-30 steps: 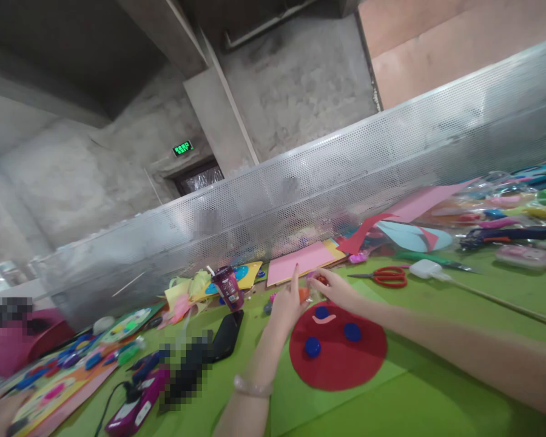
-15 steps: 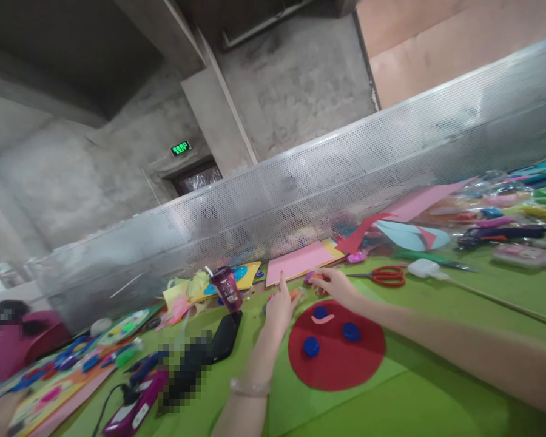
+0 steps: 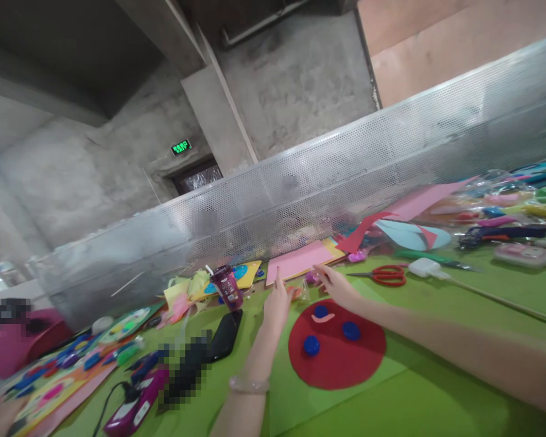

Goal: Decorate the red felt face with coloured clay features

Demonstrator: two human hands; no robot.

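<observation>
My left hand (image 3: 276, 303) reaches over the green table with its index finger stretched out. Right beside it lies a small orange piece (image 3: 293, 292) in clear wrapping; whether my thumb touches it I cannot tell. My right hand (image 3: 339, 288) has its fingers extended and slightly apart, close to a small purple lump (image 3: 311, 277). Below both hands is a red paper circle (image 3: 337, 364) on a light green sheet (image 3: 300, 413). On the circle are blue round discs (image 3: 312, 346) and a curved pale pink strip (image 3: 323, 318).
Red-handled scissors (image 3: 389, 275) and a white glue-gun-like tip on a stick (image 3: 424, 267) lie at right. Pink paper (image 3: 300, 262) sits behind my hands. A purple cup (image 3: 227, 286) and black phone (image 3: 226, 335) stand left. A perforated metal screen (image 3: 273, 200) borders the back.
My right hand's fingers have lifted slightly away from the purple lump. My left hand has shifted a little to the left and up, showing more of the orange piece.
</observation>
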